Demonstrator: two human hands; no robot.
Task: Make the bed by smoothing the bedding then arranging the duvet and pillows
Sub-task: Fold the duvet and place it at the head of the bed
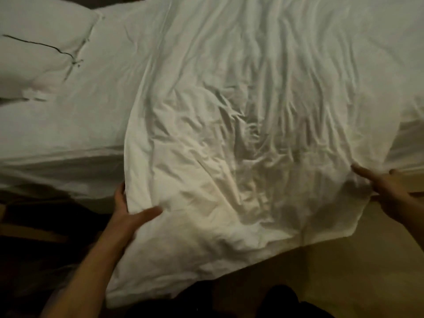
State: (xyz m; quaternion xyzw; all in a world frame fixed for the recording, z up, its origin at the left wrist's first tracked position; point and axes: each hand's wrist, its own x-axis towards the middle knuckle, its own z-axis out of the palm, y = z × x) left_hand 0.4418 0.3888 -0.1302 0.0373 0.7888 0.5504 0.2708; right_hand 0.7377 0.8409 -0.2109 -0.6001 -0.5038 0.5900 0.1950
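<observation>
Plain white duvet (229, 134), seemingly unpatterned

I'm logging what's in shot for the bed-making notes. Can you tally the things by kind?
Duvets: 1, white and wrinkled
Pillows: 2, stacked at upper left
Hands: 2, left hand and right hand, each on a duvet edge
Total: 5

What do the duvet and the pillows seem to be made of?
Duvet: white woven cloth, probably cotton or a cotton blend, matte; the sign is many fine sharp creases and no shine. The filling cannot be seen.
Pillows: the same kind of matte white cloth, puffed and softly dented, so a soft filling is likely. A thin dark line crosses one; its material is unclear.
</observation>
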